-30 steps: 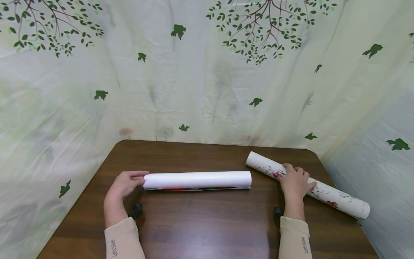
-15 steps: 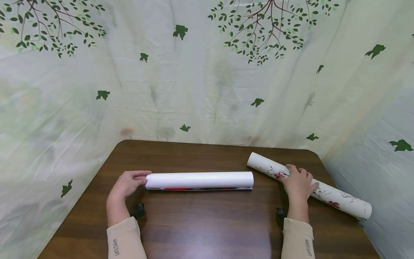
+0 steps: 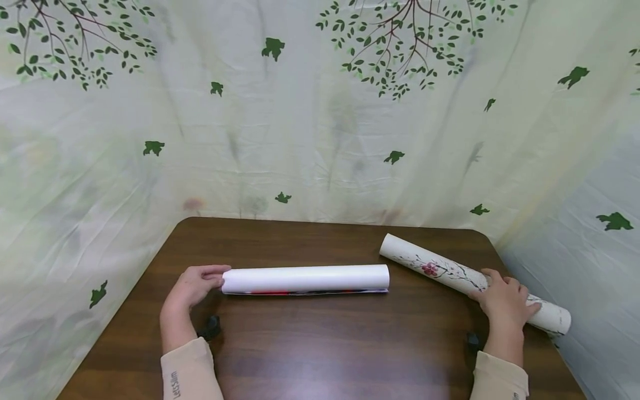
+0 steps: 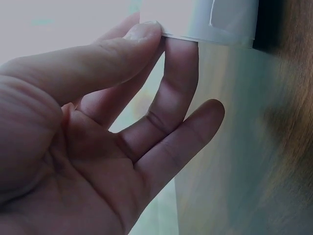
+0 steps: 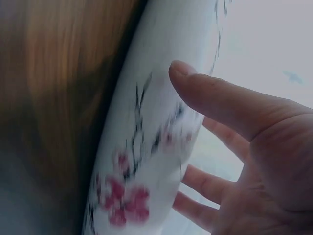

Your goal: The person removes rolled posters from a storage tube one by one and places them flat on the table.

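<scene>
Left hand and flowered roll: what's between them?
The plain white roll, in the head view: its left end is at the left hand, and past its right end only bare brown tabletop separates it from the flowered roll.

Reaches forward, pinching between thumb and fingers with left hand (image 3: 194, 286), spreading thumb from fingers on right hand (image 3: 505, 301).

Both beige cloth sleeves (image 3: 192, 369) have dark printed letters (image 3: 175, 385). One small black block (image 3: 212, 327) is beside each sleeve.
</scene>
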Available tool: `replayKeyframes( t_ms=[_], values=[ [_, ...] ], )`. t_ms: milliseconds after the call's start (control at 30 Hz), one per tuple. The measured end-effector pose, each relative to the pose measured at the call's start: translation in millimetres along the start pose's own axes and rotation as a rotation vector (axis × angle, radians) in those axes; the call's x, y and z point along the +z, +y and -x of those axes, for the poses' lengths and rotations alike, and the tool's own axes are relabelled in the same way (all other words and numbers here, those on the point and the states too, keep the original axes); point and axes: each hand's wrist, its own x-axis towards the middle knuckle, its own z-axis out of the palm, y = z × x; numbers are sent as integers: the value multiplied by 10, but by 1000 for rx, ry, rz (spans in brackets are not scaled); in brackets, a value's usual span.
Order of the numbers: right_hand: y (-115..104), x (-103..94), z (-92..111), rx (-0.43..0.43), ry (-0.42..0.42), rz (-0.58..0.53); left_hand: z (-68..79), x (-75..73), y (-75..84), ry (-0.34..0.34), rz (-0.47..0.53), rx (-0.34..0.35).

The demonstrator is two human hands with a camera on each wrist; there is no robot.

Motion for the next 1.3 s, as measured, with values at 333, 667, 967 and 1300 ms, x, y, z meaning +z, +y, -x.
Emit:
replayKeyframes(
  t_ms=[333, 667, 967, 1300],
  values=[
    [244, -186, 44, 96, -43, 8, -1, -37, -69, 10, -6, 1],
    [282, -159, 22, 111, -6, -16, -7, -29, -82, 14, 6, -11],
    [263, -110, -4, 100, 20, 0, -8, -22, -56, 11, -2, -3],
    [109, -40, -22, 77, 54, -17, -5, -7, -23, 13, 6, -11]
  ],
)
